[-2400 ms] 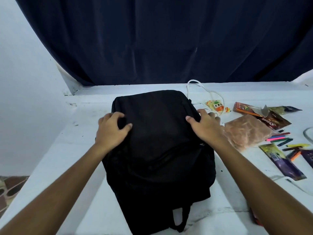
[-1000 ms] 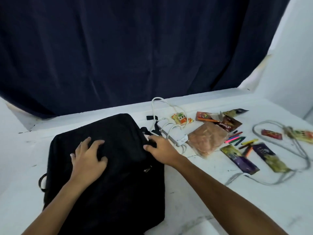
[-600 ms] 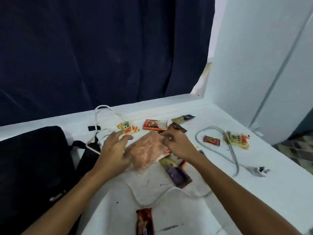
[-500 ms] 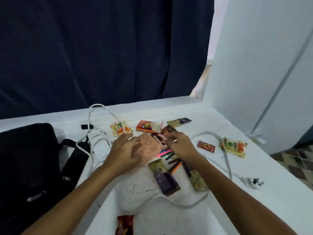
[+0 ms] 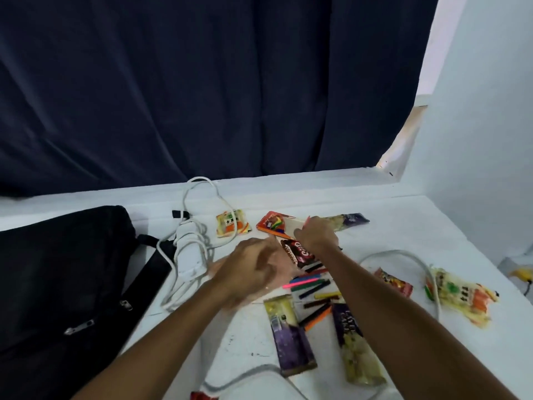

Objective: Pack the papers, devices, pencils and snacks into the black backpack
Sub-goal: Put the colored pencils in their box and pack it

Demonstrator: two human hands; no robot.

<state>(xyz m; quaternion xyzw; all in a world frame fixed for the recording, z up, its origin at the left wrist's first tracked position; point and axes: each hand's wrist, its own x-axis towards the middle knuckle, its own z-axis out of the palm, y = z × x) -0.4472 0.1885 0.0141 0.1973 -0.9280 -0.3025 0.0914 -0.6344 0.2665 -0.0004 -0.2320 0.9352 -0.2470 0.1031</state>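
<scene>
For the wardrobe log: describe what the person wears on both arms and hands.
Nothing is worn that shows. Both forearms are bare, with no sleeves reaching into view. The left hand and the right hand have no gloves, and no watch, bracelet or ring can be made out, though the left hand is blurred, so small items there could be missed.

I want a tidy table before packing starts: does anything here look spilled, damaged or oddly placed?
Nothing looks spilled or torn. The loose coloured pencils lie scattered at mixed angles between the snack packets, and a grey cable loops across the white table, passing over the pale noodle packet. The black backpack lies flat at the left.
</scene>
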